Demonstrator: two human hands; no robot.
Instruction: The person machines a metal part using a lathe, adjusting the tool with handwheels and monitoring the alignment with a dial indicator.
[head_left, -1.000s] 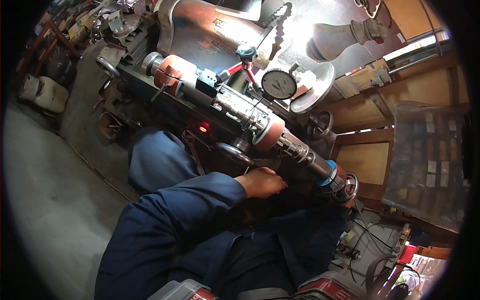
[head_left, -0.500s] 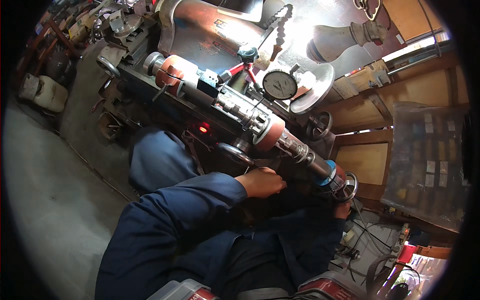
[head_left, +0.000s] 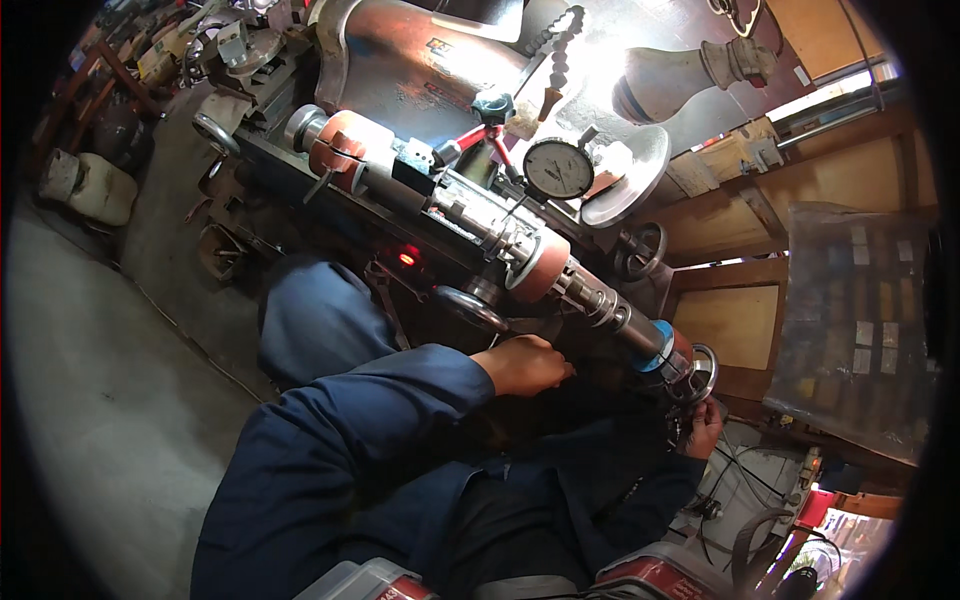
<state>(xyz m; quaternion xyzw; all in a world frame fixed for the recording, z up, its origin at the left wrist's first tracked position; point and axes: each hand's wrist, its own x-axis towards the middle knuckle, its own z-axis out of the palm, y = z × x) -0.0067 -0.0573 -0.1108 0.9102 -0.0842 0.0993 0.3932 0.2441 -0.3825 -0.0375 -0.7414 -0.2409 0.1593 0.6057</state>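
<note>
My left hand (head_left: pixel 523 365), in a dark blue sleeve, is closed below a chrome handwheel (head_left: pixel 470 308) at the front of the machine. Whatever its curled fingers hold is hidden. At the machine's right end, my right hand (head_left: pixel 704 428) has its fingertips on the lower rim of a smaller handwheel (head_left: pixel 711 372). This wheel sits behind a blue collar (head_left: pixel 657 346) on a steel spindle (head_left: pixel 628 324). A long bright metal shaft assembly (head_left: pixel 470 217) lies between two reddish-brown supports (head_left: pixel 540 265). Above it stands a round dial gauge (head_left: pixel 558 167) on a red-jointed arm (head_left: pixel 468 143).
Behind the shaft are a large brown cylindrical housing (head_left: pixel 440 62) and a segmented coolant hose (head_left: pixel 560 60). A third handwheel (head_left: pixel 641 250) sits on the far side. Wooden panels and a plastic-covered sheet (head_left: pixel 850 330) line the right. Cables (head_left: pixel 735 460) hang below my right hand.
My right hand has come further into view at the end handwheel, shifting slightly right, with its fingers now showing at the rim. My left hand stays nearly in place.
</note>
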